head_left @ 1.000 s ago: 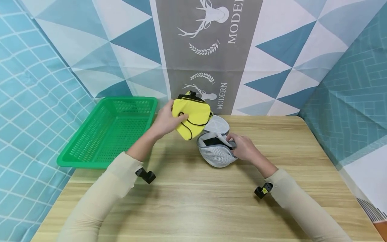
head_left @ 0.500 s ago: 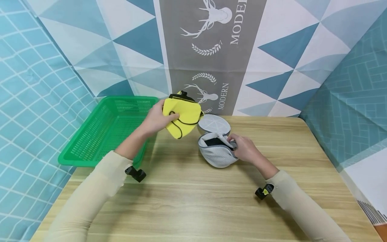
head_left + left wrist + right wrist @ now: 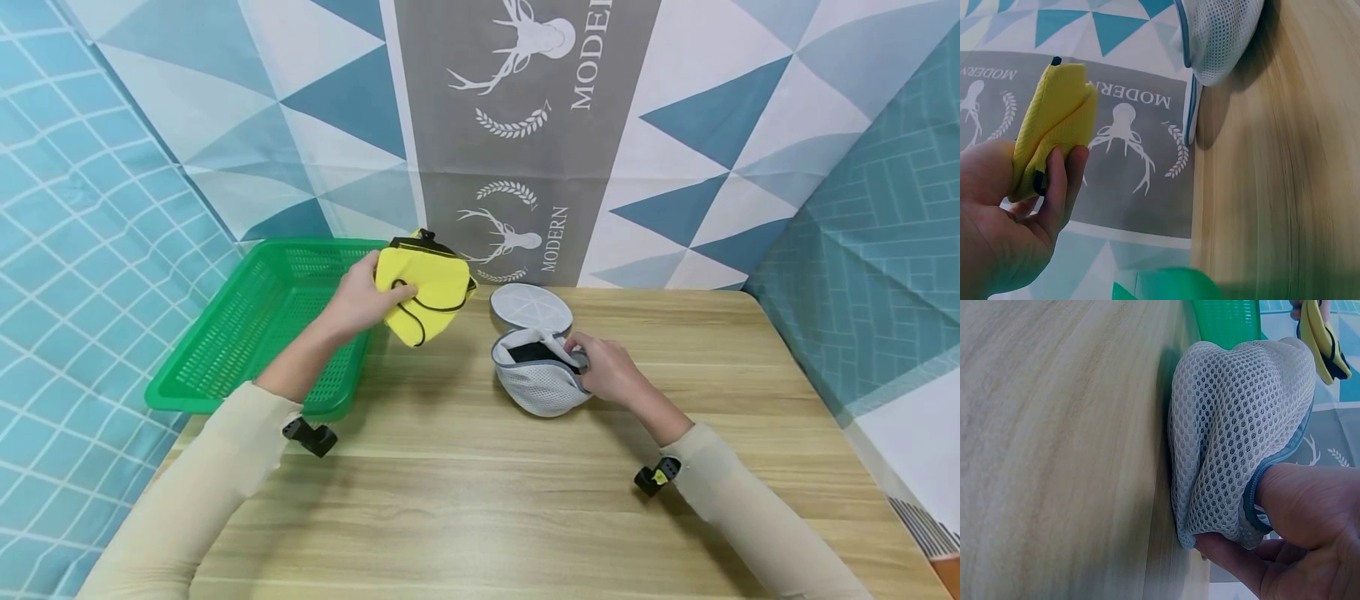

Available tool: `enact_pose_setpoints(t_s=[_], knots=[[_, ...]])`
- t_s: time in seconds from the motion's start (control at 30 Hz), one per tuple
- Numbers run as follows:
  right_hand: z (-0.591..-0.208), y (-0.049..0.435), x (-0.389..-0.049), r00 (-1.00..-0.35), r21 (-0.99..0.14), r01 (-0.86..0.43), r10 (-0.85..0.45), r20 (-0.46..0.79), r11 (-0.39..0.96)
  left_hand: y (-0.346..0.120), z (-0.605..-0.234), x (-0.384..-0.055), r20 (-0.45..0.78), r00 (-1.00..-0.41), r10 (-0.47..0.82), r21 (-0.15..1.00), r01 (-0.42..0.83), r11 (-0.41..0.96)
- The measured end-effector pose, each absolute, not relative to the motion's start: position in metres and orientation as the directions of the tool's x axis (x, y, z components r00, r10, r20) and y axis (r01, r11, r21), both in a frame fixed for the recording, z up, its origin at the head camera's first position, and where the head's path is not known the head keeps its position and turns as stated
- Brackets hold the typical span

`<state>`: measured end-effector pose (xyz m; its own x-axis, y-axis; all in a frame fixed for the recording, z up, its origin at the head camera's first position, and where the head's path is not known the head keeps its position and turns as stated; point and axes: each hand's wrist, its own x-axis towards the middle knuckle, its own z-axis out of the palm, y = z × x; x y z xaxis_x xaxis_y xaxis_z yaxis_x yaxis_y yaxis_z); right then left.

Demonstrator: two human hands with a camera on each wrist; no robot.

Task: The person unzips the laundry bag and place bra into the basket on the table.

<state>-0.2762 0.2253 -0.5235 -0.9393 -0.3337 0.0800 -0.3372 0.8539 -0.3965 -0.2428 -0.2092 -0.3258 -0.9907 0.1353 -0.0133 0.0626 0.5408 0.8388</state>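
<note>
My left hand (image 3: pixel 356 302) grips a folded yellow cloth item (image 3: pixel 438 279) with black trim and thin black cords, held above the table. In the left wrist view, the yellow cloth item (image 3: pixel 1054 122) sits between thumb and fingers. A grey-white mesh laundry bag (image 3: pixel 542 392) stands on the table, its round lid (image 3: pixel 531 308) flipped back toward the wall. Something black (image 3: pixel 531 352) shows inside the bag. My right hand (image 3: pixel 609 367) pinches the bag's right rim; in the right wrist view the thumb is inside the mesh wall (image 3: pixel 1241 412) and fingers outside.
A green plastic basket (image 3: pixel 345 392) stands at the left of the wooden table (image 3: pixel 487 517), partly behind my left forearm. A patterned wall cloth (image 3: pixel 495 150) rises behind the table's back edge.
My left hand has moved left with the yellow cloth item, away from the mesh laundry bag and toward the green basket. The right hand keeps its hold on the bag's rim.
</note>
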Motion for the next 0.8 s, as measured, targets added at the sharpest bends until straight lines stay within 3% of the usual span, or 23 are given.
enact_pose_setpoints(t_s=[0.8], knots=[[-0.523,0.226,-0.277,-0.941,-0.396,-0.33,-0.332,0.067,0.857,-0.26,-0.32,-0.238,-0.035,-0.993,0.117,0.847,0.032,0.531]])
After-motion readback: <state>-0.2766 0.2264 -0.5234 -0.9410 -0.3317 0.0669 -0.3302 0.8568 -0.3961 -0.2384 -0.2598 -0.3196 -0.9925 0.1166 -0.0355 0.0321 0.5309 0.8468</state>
